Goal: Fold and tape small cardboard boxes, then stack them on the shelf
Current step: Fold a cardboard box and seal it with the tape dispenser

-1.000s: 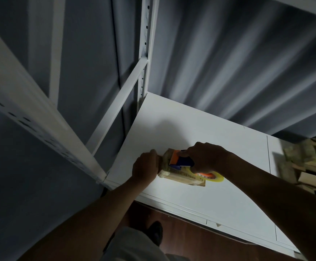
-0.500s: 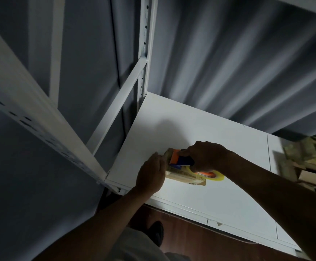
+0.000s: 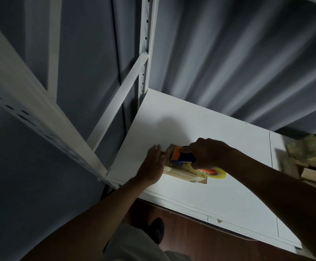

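- Since the earlier frame, the left hand (image 3: pixel 151 166) has slid from the box's end onto its near side, fingers now flat and straight, bracing it.
- Right hand (image 3: pixel 206 154) fingers are clamped on the orange-and-blue tape dispenser (image 3: pixel 181 157), pressing tape down.
- Small brown cardboard box (image 3: pixel 183 172) sits centre-frame on the white shelf (image 3: pixel 228 140).

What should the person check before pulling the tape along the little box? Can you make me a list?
1. Box held steady: ok, the left hand presses flat against the end of the small cardboard box.
2. Dispenser gripped: ok, the right hand holds the tape dispenser.
3. Dispenser on the box: ok, it sits on top.
4. Tape left on the roll: ok, some shows.
5. Flaps closed flat: cannot tell, hands cover them.
6. Box resting on the white shelf: ok.
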